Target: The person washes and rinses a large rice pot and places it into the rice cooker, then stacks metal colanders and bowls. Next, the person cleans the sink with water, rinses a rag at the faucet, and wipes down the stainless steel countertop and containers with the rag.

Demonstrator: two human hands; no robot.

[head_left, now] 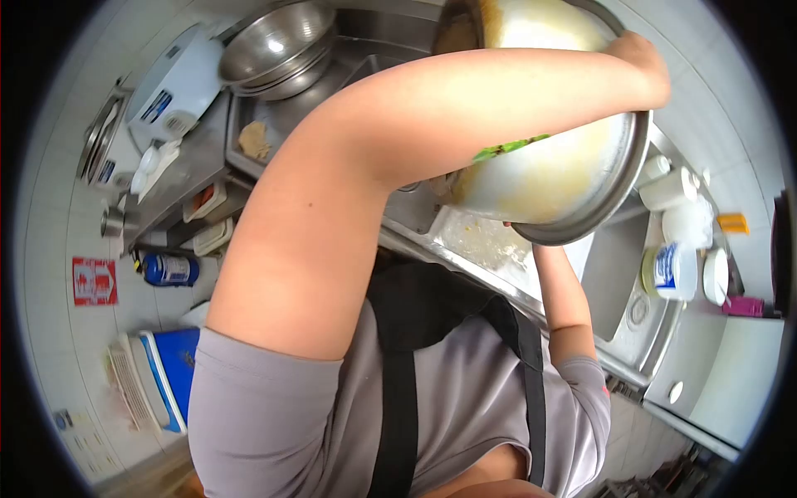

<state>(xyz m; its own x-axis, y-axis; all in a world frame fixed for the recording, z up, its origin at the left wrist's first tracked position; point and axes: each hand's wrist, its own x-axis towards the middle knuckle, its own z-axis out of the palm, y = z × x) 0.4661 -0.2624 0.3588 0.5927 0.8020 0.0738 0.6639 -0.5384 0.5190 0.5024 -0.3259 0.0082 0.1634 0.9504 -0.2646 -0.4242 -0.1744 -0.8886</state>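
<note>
One stained metal pot (548, 187) is held tilted above the sink unit (618, 274), left hand (643, 70) clasping its far-right rim; the near rim hides the right hand, its grip impossible to tell. Residue (490, 241) lies below, unwiped.

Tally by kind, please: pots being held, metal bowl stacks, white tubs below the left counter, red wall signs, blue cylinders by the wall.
Held pot: 1
Metal bowl stack: 1
White tubs: 2
Red wall sign: 1
Blue cylinder: 1
Total: 6
</note>
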